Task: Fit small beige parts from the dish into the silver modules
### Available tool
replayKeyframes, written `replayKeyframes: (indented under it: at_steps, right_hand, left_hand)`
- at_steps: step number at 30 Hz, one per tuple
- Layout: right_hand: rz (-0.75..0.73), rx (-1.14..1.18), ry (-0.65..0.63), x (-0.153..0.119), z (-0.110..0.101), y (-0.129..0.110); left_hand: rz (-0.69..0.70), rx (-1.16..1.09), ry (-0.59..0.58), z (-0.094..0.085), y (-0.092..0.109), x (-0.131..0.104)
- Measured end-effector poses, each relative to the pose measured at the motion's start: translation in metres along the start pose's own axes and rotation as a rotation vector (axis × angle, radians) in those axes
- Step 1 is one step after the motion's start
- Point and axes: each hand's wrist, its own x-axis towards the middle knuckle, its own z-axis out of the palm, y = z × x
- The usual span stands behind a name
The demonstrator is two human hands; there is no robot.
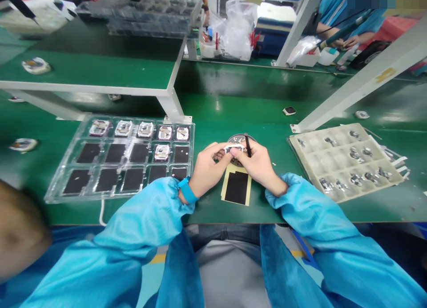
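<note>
Green bench [213, 112]: we see left hand [208, 168], right hand [262, 163] pinching one white case [233, 146].
Left tray [83, 198]: six cases [145, 130] seated, nine black cells [115, 153] without; we judge the held one unfinished.

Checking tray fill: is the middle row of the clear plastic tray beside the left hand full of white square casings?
No, the tray shows only one casing in that row.

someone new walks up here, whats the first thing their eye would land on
Probably the small white-rimmed case at the centre of the view, in the grip of the left hand and right hand, since the bright blue sleeves lead there. Next, likely the clear tray on the left, with six pale-rimmed cases in its compartments, and the beige tray on the right, with shiny metal parts in some pockets.
</note>
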Motion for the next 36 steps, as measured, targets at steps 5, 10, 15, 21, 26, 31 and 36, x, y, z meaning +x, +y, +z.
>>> replayKeyframes:
  at_steps: [5, 10, 15, 21, 26, 31, 36]
  right_hand:
    - [-0.283, -0.177, 0.056, 0.004, -0.017, -0.004]
    - [-0.485, -0.218, -0.039, 0.005, -0.029, -0.003]
    - [-0.536, -0.268, -0.026, 0.004, -0.027, 0.004]
    - [-0.479, -0.350, -0.058, 0.002, -0.030, 0.004]
    - [-0.444, -0.393, -0.113, 0.006, -0.037, 0.008]
    - [-0.417, -0.389, -0.059, 0.016, -0.045, 0.015]
    - [-0.403, -0.364, 0.046, 0.020, -0.050, 0.016]
  left_hand:
    - [0.028, 0.168, -0.041, -0.005, 0.000, 0.003]
    - [0.068, 0.212, -0.044, -0.005, 0.001, 0.002]
    - [0.058, 0.228, -0.049, -0.005, 0.001, 0.002]
    - [0.073, 0.250, -0.056, -0.003, 0.000, 0.004]
    - [0.051, 0.337, -0.169, -0.006, 0.002, 0.023]
    - [0.010, 0.580, -0.211, -0.020, -0.004, 0.084]
    - [0.078, 0.653, -0.089, -0.027, -0.016, 0.124]
